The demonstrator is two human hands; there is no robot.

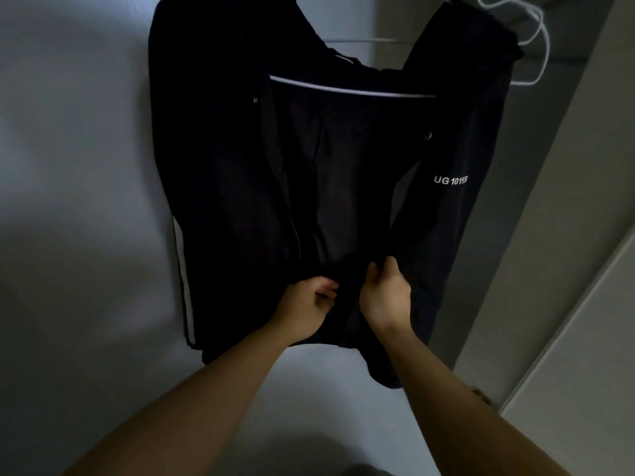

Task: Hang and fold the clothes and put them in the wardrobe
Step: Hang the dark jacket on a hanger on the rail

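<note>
The pale back panel [68, 166] of the wardrobe fills most of the view, dim and grey. Against it is a black jacket [223, 183], its front open so the dark lining shows down the middle. A light wardrobe side panel [567, 235] runs down the right edge.

Two bare forearms reach up from the bottom of the view to the jacket's lower front. The left hand [304, 305] has its fingers curled in, its grip closed on the fabric of the left front edge near the hem. The right hand [386, 293], just beside it, curls its fingers and thumb round the right front edge; that grip is closed on the jacket too. The hands are close but not touching.

White wire hangers [536, 36] sit at the top right, just beside the jacket's shoulder. A thin pale stripe [350, 89] crosses the jacket inside below the collar, and another stripe [185, 286] runs down its left edge. White lettering [450, 180] on the right front reads "UG 101" (the characters after that are too blurred to read). A small round snap [428, 135] shows above it.
</note>
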